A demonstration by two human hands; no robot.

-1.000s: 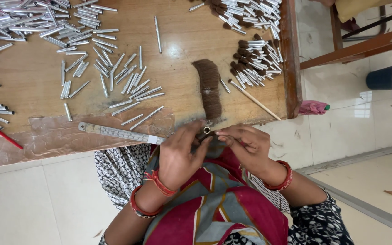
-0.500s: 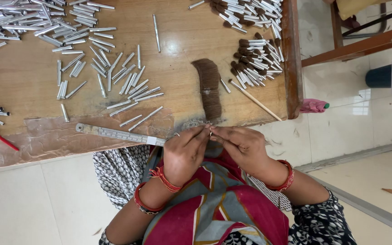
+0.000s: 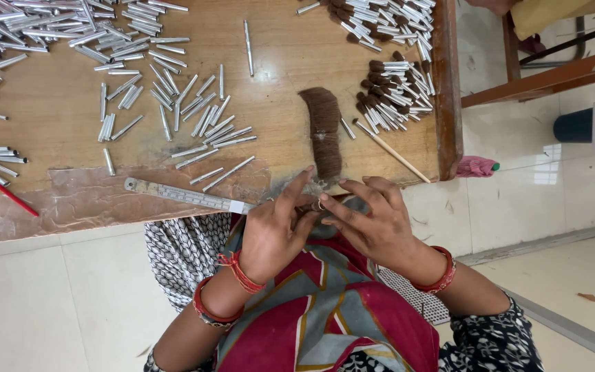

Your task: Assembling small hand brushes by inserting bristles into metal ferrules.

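One small metal ferrule [image 3: 317, 204] is pinched between the fingertips of the left hand [image 3: 275, 233] and right hand [image 3: 373, 222], both curled closed around it. One brown hair bundle [image 3: 324, 131] and one steel ruler [image 3: 186, 196] are seen just beyond the hands; the loose tubes [image 3: 201, 124] farther off are too many to count.

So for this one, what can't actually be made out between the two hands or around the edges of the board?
- Head view: small item pinched between left hand and right hand, too small and covered by fingers.
- Pile of metal tubes, cut off by the top and left edges.
- Red stick, cut off at the left edge.
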